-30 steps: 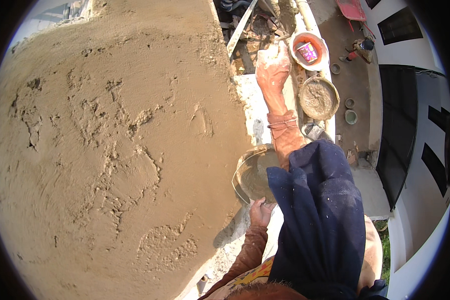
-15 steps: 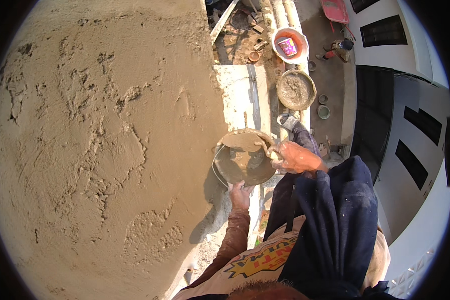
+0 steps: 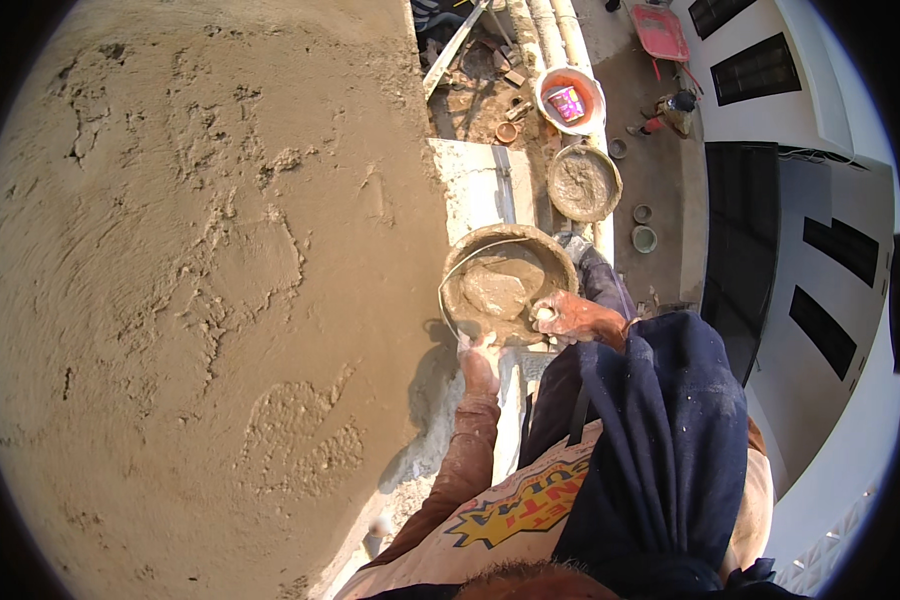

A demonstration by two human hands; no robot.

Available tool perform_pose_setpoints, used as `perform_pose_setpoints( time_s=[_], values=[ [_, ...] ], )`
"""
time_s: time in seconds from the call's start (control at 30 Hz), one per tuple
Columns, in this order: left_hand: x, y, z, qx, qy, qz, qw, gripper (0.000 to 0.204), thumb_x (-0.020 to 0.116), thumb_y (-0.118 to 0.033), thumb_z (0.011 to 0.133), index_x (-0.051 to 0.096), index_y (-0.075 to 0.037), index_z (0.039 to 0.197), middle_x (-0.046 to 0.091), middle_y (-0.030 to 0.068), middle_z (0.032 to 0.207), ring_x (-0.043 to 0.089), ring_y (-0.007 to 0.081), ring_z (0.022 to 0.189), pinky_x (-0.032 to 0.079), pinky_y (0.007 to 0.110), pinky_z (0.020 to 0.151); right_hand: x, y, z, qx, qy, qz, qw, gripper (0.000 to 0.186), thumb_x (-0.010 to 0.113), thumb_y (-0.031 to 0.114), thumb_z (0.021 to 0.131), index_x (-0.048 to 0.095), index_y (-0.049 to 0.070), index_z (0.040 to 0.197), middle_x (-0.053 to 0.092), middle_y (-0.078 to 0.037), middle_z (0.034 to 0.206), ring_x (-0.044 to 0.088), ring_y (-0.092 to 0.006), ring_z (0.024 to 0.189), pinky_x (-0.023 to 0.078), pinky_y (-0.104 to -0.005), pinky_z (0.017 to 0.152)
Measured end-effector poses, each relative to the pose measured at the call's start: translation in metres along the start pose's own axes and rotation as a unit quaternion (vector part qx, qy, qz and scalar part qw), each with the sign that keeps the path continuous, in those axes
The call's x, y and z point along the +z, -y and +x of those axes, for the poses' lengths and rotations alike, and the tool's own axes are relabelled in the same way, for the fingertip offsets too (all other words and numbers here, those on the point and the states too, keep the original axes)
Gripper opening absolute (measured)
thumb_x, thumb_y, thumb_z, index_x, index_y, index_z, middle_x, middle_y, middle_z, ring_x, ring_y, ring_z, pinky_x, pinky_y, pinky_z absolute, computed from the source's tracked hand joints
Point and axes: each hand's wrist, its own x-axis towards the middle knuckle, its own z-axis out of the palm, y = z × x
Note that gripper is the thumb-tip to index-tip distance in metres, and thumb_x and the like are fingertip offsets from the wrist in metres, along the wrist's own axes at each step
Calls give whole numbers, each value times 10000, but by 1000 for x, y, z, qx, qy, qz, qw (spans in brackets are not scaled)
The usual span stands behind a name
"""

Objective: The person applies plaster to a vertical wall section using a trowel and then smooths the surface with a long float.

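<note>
A mortar-caked bucket [image 3: 567, 262] with a thin wire handle is held before me, tilted so its inside shows. My left hand [image 3: 480, 365] is closed on its near rim. Inside lies wet grey-brown mortar [image 3: 498, 285]. My right hand [image 3: 582, 317] is closed around the pale handle of a trowel, at the bucket's right side. The trowel's blade is hard to tell from the mortar in the bucket. Left of the bucket stretches a wall [image 3: 350, 270] coated with wet mortar, smooth in parts and rough in others.
A second bucket of mortar [image 3: 584, 184] and a white-rimmed orange bucket [image 3: 590, 90] holding a pink packet stand on bamboo poles [image 3: 550, 30]. Far below are a person [image 3: 678, 112], a red wheelbarrow [image 3: 660, 32] and small buckets. A white building [image 3: 830, 270] rises at the right.
The bucket has come up and tipped, showing more mortar inside. My right hand has dipped with the trowel, whose blade showed plainly over the bucket before. My left hand keeps the rim.
</note>
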Motion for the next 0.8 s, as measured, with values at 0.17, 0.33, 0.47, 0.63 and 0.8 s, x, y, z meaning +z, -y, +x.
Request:
perform_pose_setpoints(
  time_s=[0.17,0.33,0.47,0.63,0.8],
  values=[
    [19,-16,24,7,49,-67,997,548,551,-68,874,400,-114,1399,553,136,1263,578,354,1141,484,540,972,-18,28,-15,-17,-98,199,975,304,611,219,873,604,-3,1081,597,-41,756,552,-131,594,460,-290,524],
    [38,-29,38,12,30,-73,997,504,557,-60,857,450,-102,1348,552,123,1299,565,341,1173,465,551,994,-49,68,-6,-148,-225,353,896,362,583,131,847,596,-5,1183,577,-28,748,524,-112,564,446,-270,533],
    [28,-30,33,-7,10,-102,995,558,546,-26,850,415,-154,1377,556,97,1267,596,326,1116,533,542,886,-82,107,33,-120,-406,258,868,415,617,175,869,599,-23,1232,629,-71,766,572,-118,544,465,-284,496],
    [-10,-15,13,-4,-5,-141,990,501,538,-1,861,451,-150,1331,575,104,1239,609,340,1095,526,572,882,-87,135,201,-183,-698,158,673,545,726,179,821,535,-92,1254,609,-295,1143,609,-448,1024,496,-466,913],
    [-46,14,10,-52,-18,-124,991,443,539,-2,859,497,-111,1287,589,121,1216,599,360,1112,509,596,942,-63,171,252,-290,-355,392,798,422,726,186,878,588,13,1238,600,0,778,578,-85,639,472,-253,520]
  ],
)
